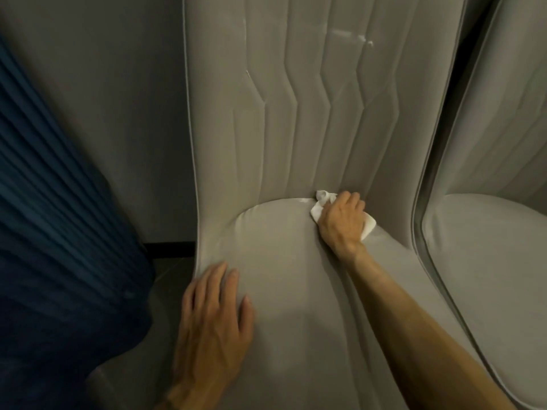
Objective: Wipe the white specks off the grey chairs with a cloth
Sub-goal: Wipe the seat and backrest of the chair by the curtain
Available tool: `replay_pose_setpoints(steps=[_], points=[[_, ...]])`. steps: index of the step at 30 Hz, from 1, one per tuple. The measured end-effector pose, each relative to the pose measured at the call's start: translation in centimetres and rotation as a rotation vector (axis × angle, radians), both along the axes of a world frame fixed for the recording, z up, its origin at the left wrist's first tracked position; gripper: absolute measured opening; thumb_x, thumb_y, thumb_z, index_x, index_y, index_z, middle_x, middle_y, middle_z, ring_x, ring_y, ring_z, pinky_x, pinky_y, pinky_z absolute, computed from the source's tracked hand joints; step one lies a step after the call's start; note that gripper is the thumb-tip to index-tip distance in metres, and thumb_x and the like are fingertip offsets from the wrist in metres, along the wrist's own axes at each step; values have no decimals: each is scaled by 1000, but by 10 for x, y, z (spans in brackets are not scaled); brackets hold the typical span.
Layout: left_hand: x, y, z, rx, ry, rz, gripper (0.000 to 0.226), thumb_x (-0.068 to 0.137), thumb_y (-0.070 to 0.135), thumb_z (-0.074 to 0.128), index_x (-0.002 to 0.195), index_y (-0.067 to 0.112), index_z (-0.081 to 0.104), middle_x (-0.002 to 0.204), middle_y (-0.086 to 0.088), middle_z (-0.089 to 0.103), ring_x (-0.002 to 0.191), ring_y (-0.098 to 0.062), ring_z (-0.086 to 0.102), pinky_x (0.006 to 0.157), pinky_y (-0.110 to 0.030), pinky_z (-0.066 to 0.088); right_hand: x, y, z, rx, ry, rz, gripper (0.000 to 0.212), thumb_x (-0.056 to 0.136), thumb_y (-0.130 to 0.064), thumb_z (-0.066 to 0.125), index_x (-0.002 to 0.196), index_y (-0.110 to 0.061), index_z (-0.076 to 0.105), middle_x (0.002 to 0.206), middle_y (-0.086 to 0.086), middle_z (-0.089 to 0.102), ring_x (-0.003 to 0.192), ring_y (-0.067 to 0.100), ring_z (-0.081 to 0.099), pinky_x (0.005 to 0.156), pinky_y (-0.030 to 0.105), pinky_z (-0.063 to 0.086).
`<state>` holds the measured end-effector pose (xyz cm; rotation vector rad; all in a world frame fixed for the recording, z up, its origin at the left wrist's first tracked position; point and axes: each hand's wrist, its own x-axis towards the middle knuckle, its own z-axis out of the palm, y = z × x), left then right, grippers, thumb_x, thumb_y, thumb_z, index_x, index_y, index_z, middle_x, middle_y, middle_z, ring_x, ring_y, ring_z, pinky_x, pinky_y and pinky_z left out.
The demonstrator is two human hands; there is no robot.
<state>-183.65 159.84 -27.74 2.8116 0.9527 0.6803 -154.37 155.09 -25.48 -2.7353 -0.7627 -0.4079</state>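
While the right hand (342, 221) bears down on a white cloth (324, 199), its fingers (352, 202) are curled over the wad, gripping it against the chair (266, 143). That cloth sits at the back of the seat (281, 261), right in the crease where the cushion meets the quilted backrest, towards the right side; bits of it poke out past the fingertips and beside the palm. A pale smear (302, 200) lies on the seat edge just left of the cloth, and white marks (349, 35) show high on the backrest. The left hand (216, 318) rests flat on the seat's front left part, its fingers (213, 279) straight and spread, holding nothing. A second grey chair (488, 232) stands just beside on the right. Dark blue pleated fabric (59, 232) hangs at the left, before a grey wall (118, 113)
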Motion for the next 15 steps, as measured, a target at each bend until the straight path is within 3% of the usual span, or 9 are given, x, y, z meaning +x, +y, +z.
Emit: replay_pose_setpoints(steps=[4, 7, 11, 15], points=[[0, 2, -2, 29, -26, 3, 50, 98, 35, 42, 127, 3, 68, 134, -19, 65, 121, -39, 65, 100, -56, 52, 3, 25, -4, -49, 60, 151, 26, 101, -18, 36, 111, 1, 51, 119, 24, 51, 106, 40, 48, 91, 46, 32], [0, 2, -2, 44, -38, -3, 49, 99, 34, 42, 126, 4, 68, 135, -18, 64, 122, -38, 64, 101, -55, 51, 21, 1, -5, -81, 0, 222, 24, 102, -21, 39, 108, -1, 50, 117, 23, 51, 101, 39, 48, 87, 46, 34], [2, 2, -1, 34, -24, 5, 48, 99, 34, 42, 127, 6, 68, 136, -15, 64, 124, -35, 63, 105, -52, 46, 16, 10, -8, -56, 14, 102, 27, 100, -24, 41, 109, 0, 52, 118, 23, 52, 103, 40, 49, 88, 46, 35], [0, 3, 0, 15, -27, 8, 44, 98, 33, 46, 128, 8, 67, 136, -13, 62, 126, -33, 61, 107, -53, 46, -5, 46, -10, -52, 70, 357, 27, 102, -23, 40, 111, 0, 52, 121, 23, 50, 107, 40, 48, 93, 47, 32]])
